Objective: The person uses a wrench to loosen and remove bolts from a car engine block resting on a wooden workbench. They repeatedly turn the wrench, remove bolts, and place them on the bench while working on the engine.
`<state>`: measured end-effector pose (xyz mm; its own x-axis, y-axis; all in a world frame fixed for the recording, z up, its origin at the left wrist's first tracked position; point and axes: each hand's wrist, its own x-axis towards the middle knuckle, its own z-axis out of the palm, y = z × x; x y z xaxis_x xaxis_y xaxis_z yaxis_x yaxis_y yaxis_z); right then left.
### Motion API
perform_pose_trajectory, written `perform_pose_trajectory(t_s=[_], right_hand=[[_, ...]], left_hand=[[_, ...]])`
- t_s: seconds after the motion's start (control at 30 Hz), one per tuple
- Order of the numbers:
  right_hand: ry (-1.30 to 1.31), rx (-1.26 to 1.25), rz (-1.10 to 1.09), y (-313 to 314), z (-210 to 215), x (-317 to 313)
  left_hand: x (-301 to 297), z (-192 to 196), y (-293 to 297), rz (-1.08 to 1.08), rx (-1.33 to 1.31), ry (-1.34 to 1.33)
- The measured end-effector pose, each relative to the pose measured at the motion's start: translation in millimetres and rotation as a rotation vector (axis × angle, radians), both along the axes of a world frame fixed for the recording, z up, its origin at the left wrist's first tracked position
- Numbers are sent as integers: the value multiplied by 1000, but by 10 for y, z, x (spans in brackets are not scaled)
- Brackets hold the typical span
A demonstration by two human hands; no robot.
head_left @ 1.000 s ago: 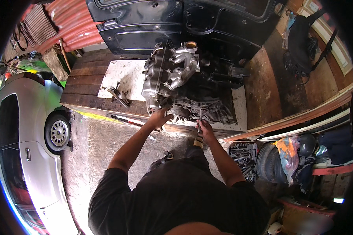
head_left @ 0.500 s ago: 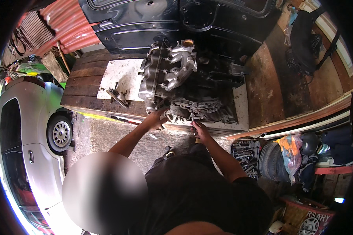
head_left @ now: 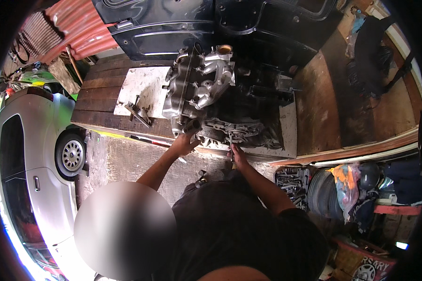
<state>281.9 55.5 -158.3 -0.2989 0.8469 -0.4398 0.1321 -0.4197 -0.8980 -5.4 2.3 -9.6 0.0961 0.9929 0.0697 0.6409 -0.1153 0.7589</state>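
Bolt work: your left hand [head_left: 185,144] is bracing the grey cast-metal engine [head_left: 199,93] (grip unclear), right hand [head_left: 237,154] clamping a slim metal wrench [head_left: 230,140]; next, steady turning.

- You had two bare hands at work: your left hand [head_left: 184,144] and your right hand [head_left: 238,155].
- One engine [head_left: 199,93] sat on one wooden bench [head_left: 98,100].
- One slim metal tool [head_left: 230,143] rose from your right hand.
- One silver car [head_left: 28,159] stood at your left, with one wheel [head_left: 71,155] showing.
- One open socket set [head_left: 290,180] lay at your right.
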Motion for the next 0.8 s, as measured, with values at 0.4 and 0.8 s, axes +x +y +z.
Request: perform_pose_trajectory(t_s=[0.4,0.8], right_hand=[[214,-25,-216,-289,-243,-344],[115,-98,-256,-281,-123,-454]], left_hand=[[18,82,0,-18,-40,5],[-5,162,-25,-12,-200,-42]])
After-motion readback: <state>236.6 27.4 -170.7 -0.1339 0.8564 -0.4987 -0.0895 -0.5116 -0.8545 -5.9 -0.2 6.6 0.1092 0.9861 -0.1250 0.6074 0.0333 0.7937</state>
